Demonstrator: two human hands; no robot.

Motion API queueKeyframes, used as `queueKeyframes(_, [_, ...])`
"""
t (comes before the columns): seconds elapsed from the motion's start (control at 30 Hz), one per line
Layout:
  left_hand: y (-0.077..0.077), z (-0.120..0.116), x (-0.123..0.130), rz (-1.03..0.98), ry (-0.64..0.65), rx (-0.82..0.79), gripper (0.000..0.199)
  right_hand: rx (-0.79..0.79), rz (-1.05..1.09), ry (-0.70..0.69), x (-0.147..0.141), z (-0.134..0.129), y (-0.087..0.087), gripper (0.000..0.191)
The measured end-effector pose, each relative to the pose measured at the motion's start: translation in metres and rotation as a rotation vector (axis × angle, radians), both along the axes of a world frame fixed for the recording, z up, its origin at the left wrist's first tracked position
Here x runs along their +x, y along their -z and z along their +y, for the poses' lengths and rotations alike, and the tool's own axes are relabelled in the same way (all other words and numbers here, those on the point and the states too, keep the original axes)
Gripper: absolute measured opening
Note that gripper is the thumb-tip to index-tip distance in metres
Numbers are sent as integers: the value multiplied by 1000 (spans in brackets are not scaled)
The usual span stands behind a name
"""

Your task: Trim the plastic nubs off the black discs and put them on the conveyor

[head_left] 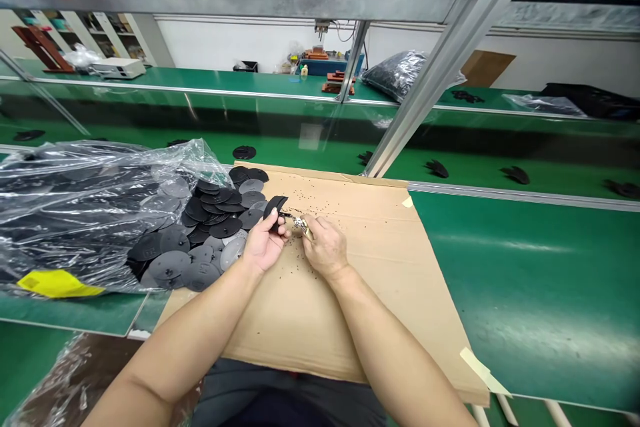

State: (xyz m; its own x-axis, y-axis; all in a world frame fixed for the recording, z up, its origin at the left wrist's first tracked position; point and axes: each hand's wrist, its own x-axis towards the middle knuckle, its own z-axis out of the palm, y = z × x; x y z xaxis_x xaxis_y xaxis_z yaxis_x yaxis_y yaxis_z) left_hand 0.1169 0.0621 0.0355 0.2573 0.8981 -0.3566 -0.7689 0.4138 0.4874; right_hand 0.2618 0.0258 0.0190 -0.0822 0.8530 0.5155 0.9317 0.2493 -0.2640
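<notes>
Bare forearms [190, 327] reach over a taped cardboard sheet [385, 280], the left hand [265, 243] pinching a black curved piece [275, 205] close against a small metal tool [301, 225] gripped in the right hand [326, 247], apparently to steady both together.

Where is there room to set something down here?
The cardboard sheet is bare right of the right hand, up to the green bench top. Left of the left hand it is crowded: black discs spill from a plastic bag. Black crumbs dot the cardboard above the hands.
</notes>
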Motion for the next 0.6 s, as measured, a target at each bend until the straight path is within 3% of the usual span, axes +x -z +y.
queueKeyframes(0.17, [1,0,0,24,4,32,18,-33,130,-8,-2,0,4,31])
queueKeyframes(0.37, [5,6,-2,65,-83,121,22,-95,541,-116,-2,5,9,24])
queueKeyframes(0.6, [0,7,-7,116,24,213,29,-116,722,-57,3,9,13,28])
